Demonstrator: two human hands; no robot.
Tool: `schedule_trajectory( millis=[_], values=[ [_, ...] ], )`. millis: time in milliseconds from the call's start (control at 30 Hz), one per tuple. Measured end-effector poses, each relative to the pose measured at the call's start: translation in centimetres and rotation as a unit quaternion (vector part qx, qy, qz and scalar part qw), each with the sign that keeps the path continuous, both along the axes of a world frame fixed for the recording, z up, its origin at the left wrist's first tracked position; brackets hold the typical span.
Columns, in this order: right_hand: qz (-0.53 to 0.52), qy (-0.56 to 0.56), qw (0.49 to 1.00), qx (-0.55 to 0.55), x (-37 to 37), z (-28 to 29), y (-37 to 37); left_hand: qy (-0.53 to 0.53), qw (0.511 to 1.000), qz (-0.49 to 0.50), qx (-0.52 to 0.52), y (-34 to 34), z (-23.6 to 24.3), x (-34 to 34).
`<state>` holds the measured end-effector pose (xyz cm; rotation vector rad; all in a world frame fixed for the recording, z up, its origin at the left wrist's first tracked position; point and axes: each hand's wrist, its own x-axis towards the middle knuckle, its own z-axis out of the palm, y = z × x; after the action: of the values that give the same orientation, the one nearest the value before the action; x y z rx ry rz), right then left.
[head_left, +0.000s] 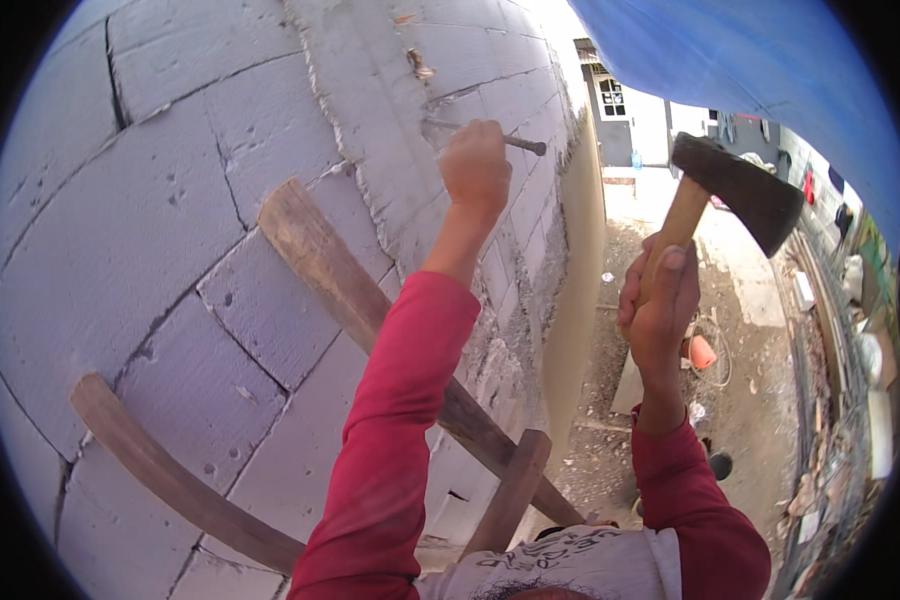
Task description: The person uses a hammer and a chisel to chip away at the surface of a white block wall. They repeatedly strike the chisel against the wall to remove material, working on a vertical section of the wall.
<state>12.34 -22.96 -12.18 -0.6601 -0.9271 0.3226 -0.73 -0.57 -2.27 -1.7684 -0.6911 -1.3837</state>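
My left hand (474, 172) is closed round a metal chisel (526, 146), a thin dark rod held about level against the wall. Its blunt end sticks out to the right of my fist, and its other end points at the grey concrete column (370, 120). Raised on the right, my right hand (664, 295) grips the wooden handle of a hatchet (735, 190). The dark head is above the hand, with the blade edge facing right and the flat back toward the chisel. A gap separates hatchet and chisel.
A wooden ladder (335, 265) leans on the pale block wall (150, 230) below my left arm. Blue sheeting (750, 60) hangs overhead at right. Far below lie rubble ground (600, 385), an orange bucket (700, 351) and stacked planks (820, 310) along the right side.
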Motion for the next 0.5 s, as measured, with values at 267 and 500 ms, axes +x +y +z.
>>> schedule_trajectory(
  millis=[267, 500],
  values=[
    [0.014, -0.019, 0.999, 0.035, 0.5, -2.4, 1.0, 0.025, 0.999, -0.022, 0.013, -1.7, 1.1, 0.4],
    [0.015, -0.031, 0.999, 0.003, 2.0, 1.2, 0.3, 0.028, 0.999, 0.021, 0.015, -2.5, 4.9, 0.2]
  ],
)
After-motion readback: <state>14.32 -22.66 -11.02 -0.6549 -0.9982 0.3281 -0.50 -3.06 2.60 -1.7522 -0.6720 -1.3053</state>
